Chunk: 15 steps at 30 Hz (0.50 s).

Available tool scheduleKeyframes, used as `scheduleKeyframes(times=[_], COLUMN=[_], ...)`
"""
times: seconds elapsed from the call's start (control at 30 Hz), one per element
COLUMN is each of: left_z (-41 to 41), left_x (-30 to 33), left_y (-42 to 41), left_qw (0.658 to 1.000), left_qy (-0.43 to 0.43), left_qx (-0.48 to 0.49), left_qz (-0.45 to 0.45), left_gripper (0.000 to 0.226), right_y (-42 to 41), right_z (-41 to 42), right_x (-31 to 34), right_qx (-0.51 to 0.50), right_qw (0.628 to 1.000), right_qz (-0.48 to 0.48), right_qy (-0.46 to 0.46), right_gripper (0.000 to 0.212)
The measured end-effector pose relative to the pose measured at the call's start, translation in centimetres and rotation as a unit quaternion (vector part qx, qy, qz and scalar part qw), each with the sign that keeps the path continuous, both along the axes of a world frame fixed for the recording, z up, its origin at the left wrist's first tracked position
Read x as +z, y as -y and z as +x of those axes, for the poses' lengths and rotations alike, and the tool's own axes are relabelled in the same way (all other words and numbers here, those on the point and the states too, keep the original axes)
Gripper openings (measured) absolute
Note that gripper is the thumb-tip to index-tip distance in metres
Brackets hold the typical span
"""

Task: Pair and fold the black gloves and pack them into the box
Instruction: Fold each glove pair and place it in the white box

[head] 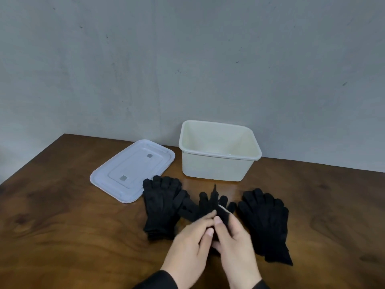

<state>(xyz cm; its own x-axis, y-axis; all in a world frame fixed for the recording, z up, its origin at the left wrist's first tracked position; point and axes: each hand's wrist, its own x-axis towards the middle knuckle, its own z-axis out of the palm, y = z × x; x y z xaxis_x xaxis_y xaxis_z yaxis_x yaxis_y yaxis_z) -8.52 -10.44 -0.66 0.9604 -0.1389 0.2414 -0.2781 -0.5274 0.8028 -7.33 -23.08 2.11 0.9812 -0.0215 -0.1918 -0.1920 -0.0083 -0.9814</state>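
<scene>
Grey concrete wall behind, dark wooden table [62,215] below, and both hands meet at its near edge: the left hand [187,245] and right hand [235,247] pinch the middle black glove [210,203] between thumbs and curled fingers. Just left of those fingers lies a stack of black gloves [160,205], just right another glove pile [266,222]. Beyond the fingertips stands the open cream box [216,167], its white lid [133,170] flat beside it.
</scene>
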Motion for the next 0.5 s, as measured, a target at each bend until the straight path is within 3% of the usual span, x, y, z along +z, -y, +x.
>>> scheduleKeyframes(times=[0.07,0.13,0.23,0.33,0.5], left_z=[-0.4,-0.6,-0.5,-0.2,-0.4], left_x=[-0.9,-2.3,-4.9,-6.7,-7.0], left_y=[-0.4,-1.1,-2.2,-3.1,-2.9], left_qw=[0.999,0.998,0.986,0.958,0.957], left_qy=[0.003,0.010,0.048,0.091,0.109], left_qx=[-0.041,-0.061,-0.061,-0.089,-0.085], left_qz=[0.010,0.030,0.145,0.257,0.256], left_gripper=[0.031,0.034,0.035,0.032,0.042], right_y=[1.2,2.6,4.4,4.9,4.2], right_z=[0.6,1.5,4.0,6.5,9.6], right_x=[1.4,3.0,5.4,8.2,10.9], right_qx=[-0.026,0.021,0.106,0.128,0.084], right_qw=[0.998,0.990,0.955,0.947,0.933], right_qz=[-0.053,-0.137,-0.274,-0.290,-0.317], right_qy=[0.001,0.012,0.041,0.050,0.148], right_gripper=[0.026,0.023,0.024,0.014,0.012])
